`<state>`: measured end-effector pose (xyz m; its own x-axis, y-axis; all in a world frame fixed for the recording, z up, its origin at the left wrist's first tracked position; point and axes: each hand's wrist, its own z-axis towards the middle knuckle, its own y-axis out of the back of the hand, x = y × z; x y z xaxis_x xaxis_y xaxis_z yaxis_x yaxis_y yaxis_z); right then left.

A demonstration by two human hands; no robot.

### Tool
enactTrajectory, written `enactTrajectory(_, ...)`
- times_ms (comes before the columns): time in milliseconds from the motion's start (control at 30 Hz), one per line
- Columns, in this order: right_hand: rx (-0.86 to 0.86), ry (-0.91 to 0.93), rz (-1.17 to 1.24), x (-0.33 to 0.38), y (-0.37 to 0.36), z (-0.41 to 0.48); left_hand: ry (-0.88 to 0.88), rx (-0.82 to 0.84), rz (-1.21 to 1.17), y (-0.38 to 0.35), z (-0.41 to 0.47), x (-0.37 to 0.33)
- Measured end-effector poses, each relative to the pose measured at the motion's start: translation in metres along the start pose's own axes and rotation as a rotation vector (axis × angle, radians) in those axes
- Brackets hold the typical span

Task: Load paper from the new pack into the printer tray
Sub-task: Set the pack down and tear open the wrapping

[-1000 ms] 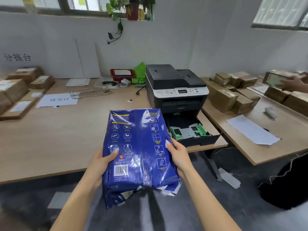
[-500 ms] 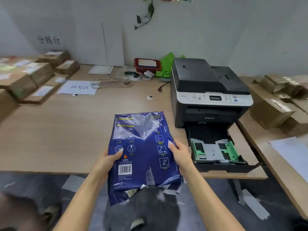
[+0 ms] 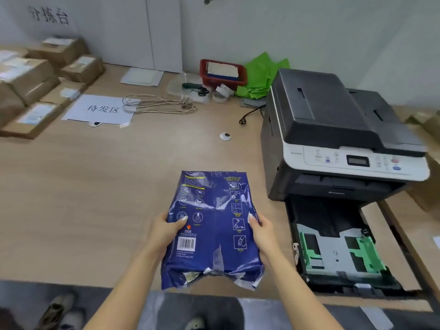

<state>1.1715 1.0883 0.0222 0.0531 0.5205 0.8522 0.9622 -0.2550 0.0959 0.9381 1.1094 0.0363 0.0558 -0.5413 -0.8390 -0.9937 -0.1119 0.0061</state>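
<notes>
A blue wrapped pack of paper is held over the near part of the wooden table, its near end torn and crumpled. My left hand grips its left edge and my right hand grips its right edge. To the right stands a black and white printer. Its paper tray is pulled out toward me, with green guides and no paper visible in it. The pack sits left of the tray, apart from it.
Cardboard boxes line the table's left side beside a white sign sheet. A coiled cord, a red basket, tape rolls, scissors and green paper lie at the back. More boxes sit right of the printer. Shoes show on the floor.
The view has moved closer and dipped down toward the table. The pack now hangs over the tabletop rather than off its edge. Both hands keep the same grip.
</notes>
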Motion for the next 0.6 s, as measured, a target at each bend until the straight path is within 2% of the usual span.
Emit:
enactTrajectory(267, 0.011, -0.029, -0.102, -0.005, -0.004, 0.083, 0.063, -0.132, 0.114, -0.026, 0.075, 0.011)
enactTrajectory(433, 0.029, -0.004, -0.178, 0.0, -0.002, 0.123, 0.035, -0.136, 0.106, -0.04, 0.107, 0.016)
enactTrajectory(600, -0.042, 0.018, -0.294, -0.02, -0.006, 0.164, -0.026, -0.179, 0.147, -0.052, 0.125, 0.015)
